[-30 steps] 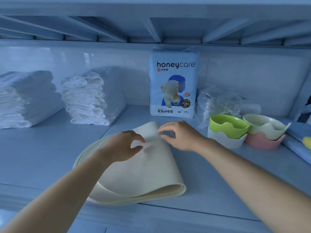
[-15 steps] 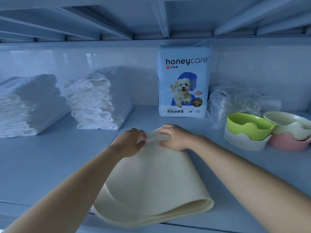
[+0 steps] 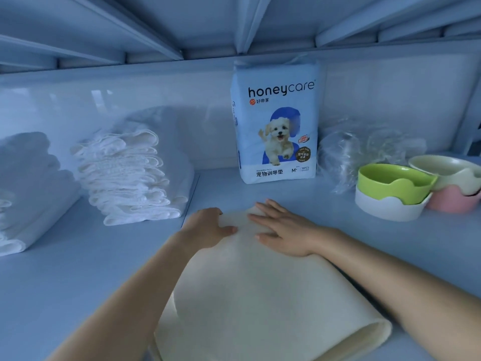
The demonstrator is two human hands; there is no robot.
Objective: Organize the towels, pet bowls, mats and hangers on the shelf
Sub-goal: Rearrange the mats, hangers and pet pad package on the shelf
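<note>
At lower centre, the mat (image 3: 260,295) is held folded: pressed by straight fingers (image 3: 265,220) of the right hand (image 3: 286,233), pinched by the left hand (image 3: 205,225).

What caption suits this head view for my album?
Left hand grips and right hand presses a folded cream mat between stacked towels and pet bowls.

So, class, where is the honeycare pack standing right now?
In the head view, the honeycare pack stands upright at the back of the shelf, near centre, between a towel stack on its left and crumpled clear plastic on its right.
</note>
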